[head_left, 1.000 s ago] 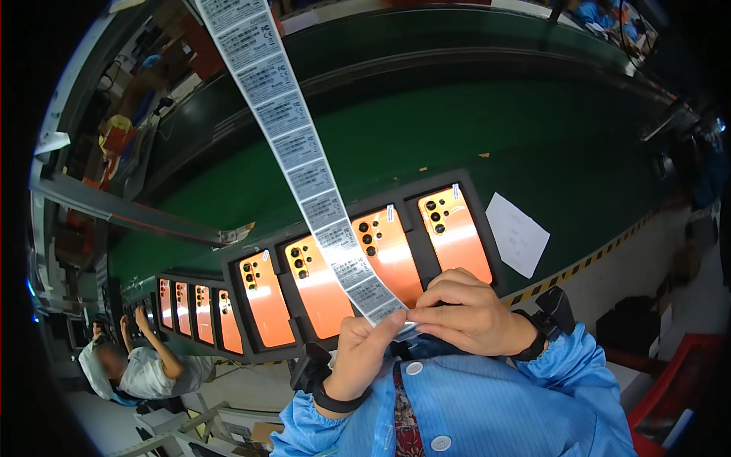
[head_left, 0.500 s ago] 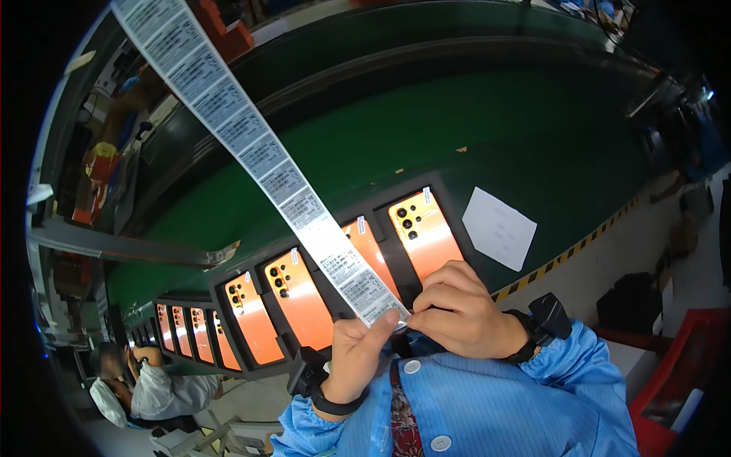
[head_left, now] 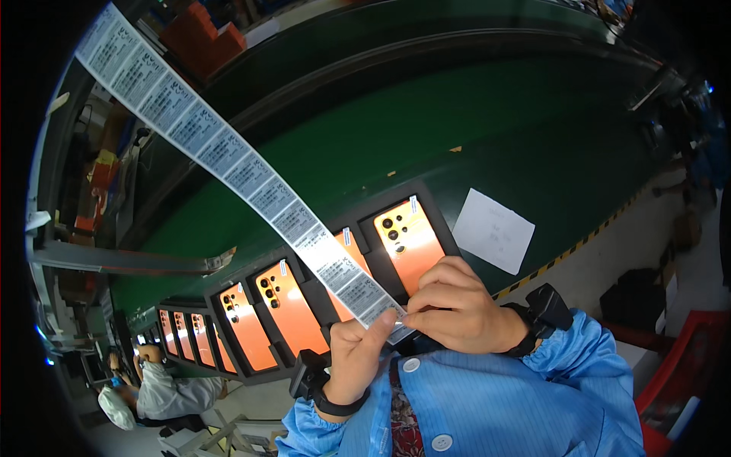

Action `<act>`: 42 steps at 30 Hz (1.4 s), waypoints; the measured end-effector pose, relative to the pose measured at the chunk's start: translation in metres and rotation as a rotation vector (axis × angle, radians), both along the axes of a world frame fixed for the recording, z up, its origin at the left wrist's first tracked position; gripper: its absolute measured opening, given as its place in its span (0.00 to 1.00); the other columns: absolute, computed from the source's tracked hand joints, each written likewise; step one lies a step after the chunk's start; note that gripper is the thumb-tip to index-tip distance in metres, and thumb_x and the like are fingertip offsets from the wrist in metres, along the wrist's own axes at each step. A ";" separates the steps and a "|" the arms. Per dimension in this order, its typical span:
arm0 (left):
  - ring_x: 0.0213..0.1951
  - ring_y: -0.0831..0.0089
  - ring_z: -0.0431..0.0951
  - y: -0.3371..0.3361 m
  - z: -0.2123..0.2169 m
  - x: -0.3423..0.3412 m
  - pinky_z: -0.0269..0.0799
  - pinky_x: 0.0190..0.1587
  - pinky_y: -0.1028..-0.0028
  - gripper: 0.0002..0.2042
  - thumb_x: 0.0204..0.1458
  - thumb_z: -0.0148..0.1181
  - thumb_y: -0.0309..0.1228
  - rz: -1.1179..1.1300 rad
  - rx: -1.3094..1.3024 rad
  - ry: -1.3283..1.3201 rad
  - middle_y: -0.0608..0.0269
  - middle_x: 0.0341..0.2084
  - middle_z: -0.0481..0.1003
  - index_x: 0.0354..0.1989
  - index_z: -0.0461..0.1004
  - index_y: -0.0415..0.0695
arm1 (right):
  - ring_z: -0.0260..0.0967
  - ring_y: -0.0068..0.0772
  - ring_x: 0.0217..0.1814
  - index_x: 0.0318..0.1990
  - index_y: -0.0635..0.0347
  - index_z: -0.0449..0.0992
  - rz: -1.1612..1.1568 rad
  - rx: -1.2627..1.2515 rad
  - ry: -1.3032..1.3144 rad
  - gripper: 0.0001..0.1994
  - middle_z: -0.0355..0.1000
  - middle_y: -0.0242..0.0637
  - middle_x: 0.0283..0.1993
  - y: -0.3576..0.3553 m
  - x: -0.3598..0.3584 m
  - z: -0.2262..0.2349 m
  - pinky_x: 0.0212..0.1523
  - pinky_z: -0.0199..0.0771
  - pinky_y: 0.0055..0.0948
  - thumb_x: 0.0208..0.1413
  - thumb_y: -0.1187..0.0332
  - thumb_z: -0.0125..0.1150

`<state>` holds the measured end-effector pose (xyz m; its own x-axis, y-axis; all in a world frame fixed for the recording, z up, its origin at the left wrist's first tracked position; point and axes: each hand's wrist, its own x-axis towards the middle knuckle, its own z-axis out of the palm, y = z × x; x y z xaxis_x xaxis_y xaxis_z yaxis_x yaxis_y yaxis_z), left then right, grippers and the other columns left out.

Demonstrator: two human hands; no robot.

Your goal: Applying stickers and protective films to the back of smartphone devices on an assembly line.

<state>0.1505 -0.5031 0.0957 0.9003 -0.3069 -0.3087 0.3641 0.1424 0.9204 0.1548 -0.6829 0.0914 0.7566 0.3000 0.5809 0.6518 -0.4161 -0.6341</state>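
Observation:
A long strip of printed white labels point(head_left: 228, 156) slants from the upper left down to my hands. My left hand point(head_left: 355, 356) pinches its lower end between thumb and fingers. My right hand point(head_left: 455, 311) is closed with fingertips at the corner of the last label point(head_left: 397, 329), right beside my left thumb. Beneath and beyond the strip lie orange smartphones in dark trays: one smartphone point(head_left: 409, 240) just past my right hand, another point(head_left: 289, 308) left of the strip. The strip partly covers a smartphone point(head_left: 350, 255) between these two.
More orange phones run off leftward in a row of dark trays point(head_left: 251, 373). A white sheet point(head_left: 495, 231) lies on the green work surface point(head_left: 548, 160) at the right. A co-worker in pale clothing point(head_left: 171, 392) sits at the lower left. A red chair point(head_left: 678, 373) stands at the lower right.
The strip's upper part has swung left and lower. At its bottom end, the last label sticks out further below my fingers. The phones and sheet appear shifted slightly left.

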 end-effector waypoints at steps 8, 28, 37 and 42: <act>0.29 0.86 0.71 -0.006 -0.009 0.000 0.65 0.31 0.84 0.09 0.55 0.53 0.27 0.063 -0.048 0.014 0.65 0.28 0.77 0.32 0.77 0.34 | 0.65 0.32 0.36 0.26 0.60 0.73 0.061 -0.027 0.081 0.06 0.67 0.30 0.30 -0.007 0.005 -0.001 0.41 0.61 0.31 0.36 0.77 0.61; 0.37 0.65 0.78 -0.018 -0.033 0.039 0.74 0.42 0.70 0.14 0.55 0.46 0.27 0.200 -0.092 0.060 0.49 0.38 0.74 0.45 0.68 0.29 | 0.67 0.33 0.35 0.28 0.62 0.75 -0.011 0.033 -0.034 0.06 0.70 0.34 0.31 -0.028 0.019 -0.007 0.39 0.65 0.33 0.38 0.74 0.61; 0.28 0.77 0.77 -0.038 -0.054 0.099 0.72 0.33 0.78 0.08 0.44 0.60 0.23 -0.158 0.407 -0.238 0.64 0.23 0.77 0.35 0.77 0.36 | 0.69 0.33 0.32 0.33 0.70 0.75 -0.389 0.466 0.211 0.08 0.72 0.43 0.31 -0.074 0.014 -0.022 0.32 0.68 0.25 0.42 0.84 0.62; 0.18 0.64 0.75 -0.060 -0.056 0.118 0.69 0.23 0.72 0.07 0.44 0.60 0.28 -0.265 0.992 -0.732 0.55 0.16 0.74 0.32 0.78 0.41 | 0.69 0.33 0.32 0.33 0.70 0.75 -0.372 0.425 0.185 0.08 0.72 0.43 0.31 -0.087 0.014 -0.033 0.33 0.68 0.25 0.41 0.84 0.62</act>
